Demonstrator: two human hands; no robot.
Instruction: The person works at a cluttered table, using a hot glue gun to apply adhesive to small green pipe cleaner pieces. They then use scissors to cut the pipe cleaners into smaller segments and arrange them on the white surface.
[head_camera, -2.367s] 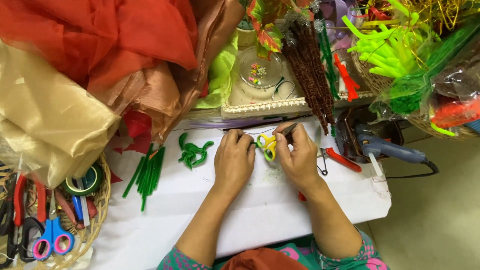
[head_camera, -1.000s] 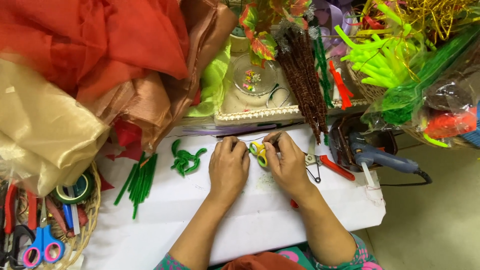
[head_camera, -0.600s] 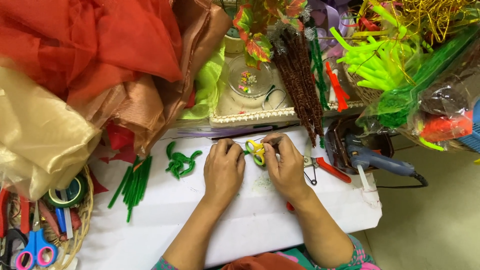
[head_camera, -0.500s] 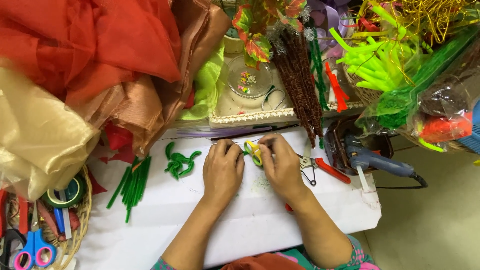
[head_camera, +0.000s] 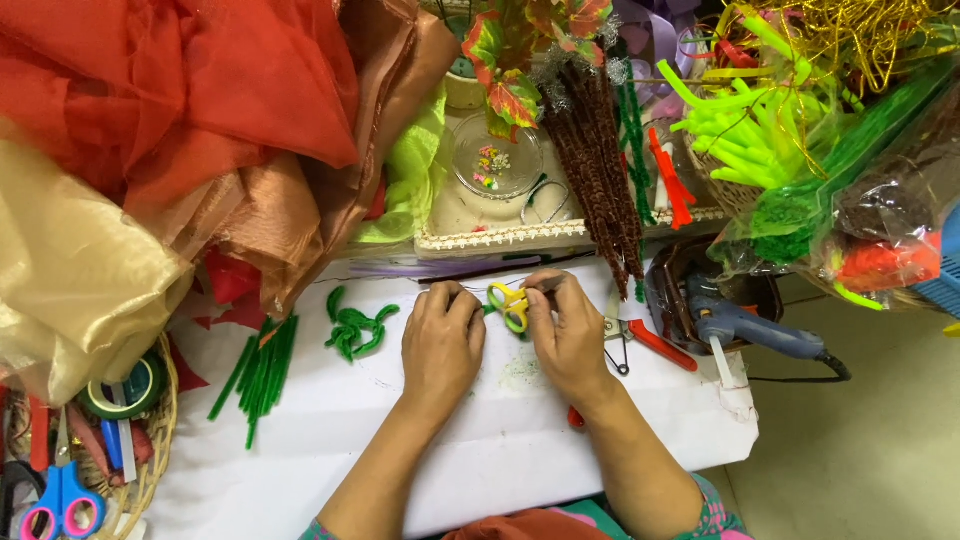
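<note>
My left hand (head_camera: 441, 338) and my right hand (head_camera: 567, 335) rest close together on the white table cover (head_camera: 330, 440). Between their fingertips sits a small piece bent from yellow and green pipe cleaner (head_camera: 509, 304), pinched from both sides. Green fluff dust lies on the cover just below it. A curled bunch of green pipe cleaner (head_camera: 352, 328) lies left of my left hand, and a bundle of straight green pipe cleaners (head_camera: 258, 372) lies further left.
Red pliers (head_camera: 648, 343) and a blue glue gun (head_camera: 752, 330) lie right of my hands. A tray (head_camera: 520, 232) with a clear dish stands behind. Red and gold fabric (head_camera: 150, 130) piles at left. A wicker basket (head_camera: 150, 470) holds scissors and tape.
The camera view has shifted slightly. Both hands stay together on the yellow and green piece, with only small finger movement.
</note>
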